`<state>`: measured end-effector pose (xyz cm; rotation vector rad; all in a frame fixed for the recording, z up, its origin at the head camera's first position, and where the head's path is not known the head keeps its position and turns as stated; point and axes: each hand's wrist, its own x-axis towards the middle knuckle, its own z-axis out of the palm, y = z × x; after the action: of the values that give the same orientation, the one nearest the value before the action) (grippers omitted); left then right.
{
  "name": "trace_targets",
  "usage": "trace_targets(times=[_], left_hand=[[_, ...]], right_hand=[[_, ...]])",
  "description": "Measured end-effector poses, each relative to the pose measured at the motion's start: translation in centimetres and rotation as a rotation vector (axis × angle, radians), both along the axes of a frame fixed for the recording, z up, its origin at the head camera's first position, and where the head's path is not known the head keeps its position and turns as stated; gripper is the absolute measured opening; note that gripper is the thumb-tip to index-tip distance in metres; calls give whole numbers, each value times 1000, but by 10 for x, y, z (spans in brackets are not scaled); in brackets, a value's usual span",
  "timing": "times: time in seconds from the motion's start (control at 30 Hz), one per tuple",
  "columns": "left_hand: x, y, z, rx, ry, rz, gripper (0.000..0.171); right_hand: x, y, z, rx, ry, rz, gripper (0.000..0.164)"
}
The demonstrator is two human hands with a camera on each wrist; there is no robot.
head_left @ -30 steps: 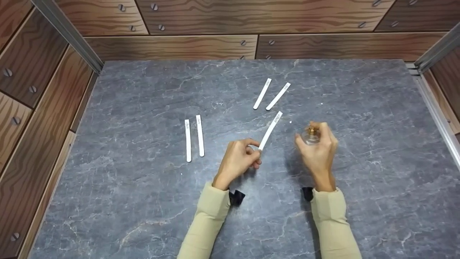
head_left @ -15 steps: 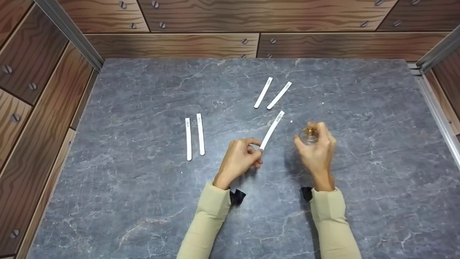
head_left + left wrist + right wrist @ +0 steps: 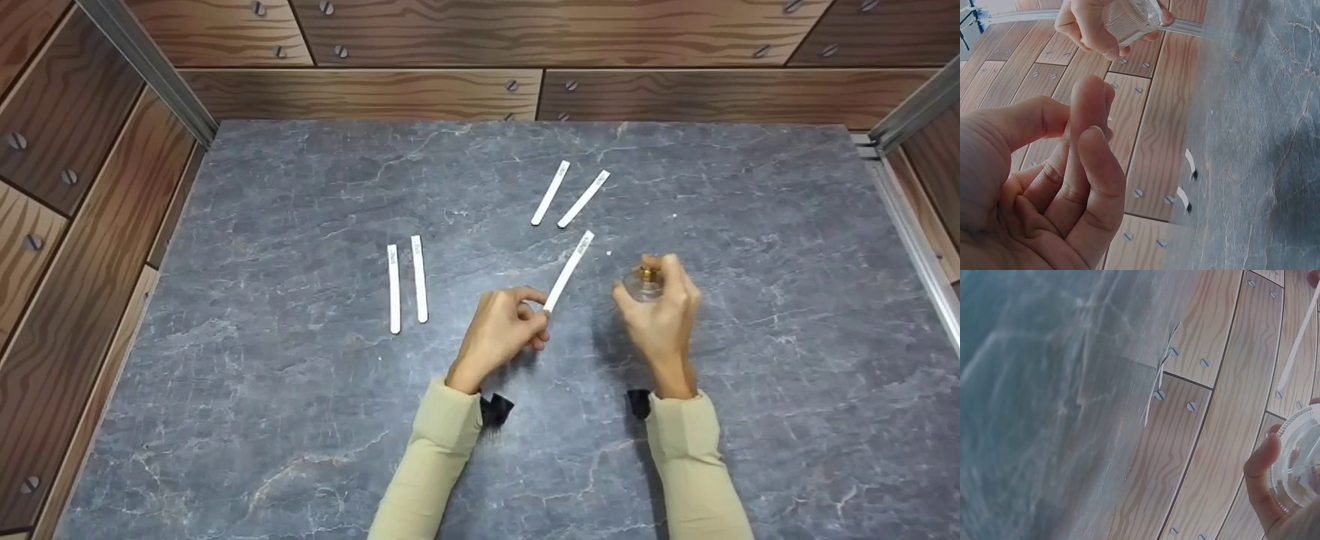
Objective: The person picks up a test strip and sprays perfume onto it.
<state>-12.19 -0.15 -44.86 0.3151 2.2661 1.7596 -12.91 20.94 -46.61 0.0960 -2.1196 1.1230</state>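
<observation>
In the head view my left hand pinches the lower end of a narrow white paper test strip between thumb and fingers. The strip slants up to the right, with small dark print at its far end. My right hand grips a clear glass perfume bottle with a gold sprayer neck, to the right of the strip. A finger bends over the bottle's top. From the right wrist the ribbed glass base of the bottle shows, thumb at its side. The strip is mostly hidden behind fingers in the left wrist view.
Two white strips lie side by side on the left of the grey marbled table. Two more strips lie farther back, beyond the held one. Wood-patterned panels and metal rails border the table.
The right hand and the perfume bottle have shifted very slightly left, toward the strip. The left hand keeps its pinch in nearly the same spot.
</observation>
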Motion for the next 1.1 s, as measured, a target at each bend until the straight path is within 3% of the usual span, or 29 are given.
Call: trace_targets(times=[0.6, 1.1], left_hand=[[-1, -1, -1, -3, 12, 5, 24], [-1, -4, 1, -13, 17, 15, 26]], right_hand=[[1, -3, 3, -73, -6, -38, 37], [0, 2, 1, 5, 15, -2, 33]])
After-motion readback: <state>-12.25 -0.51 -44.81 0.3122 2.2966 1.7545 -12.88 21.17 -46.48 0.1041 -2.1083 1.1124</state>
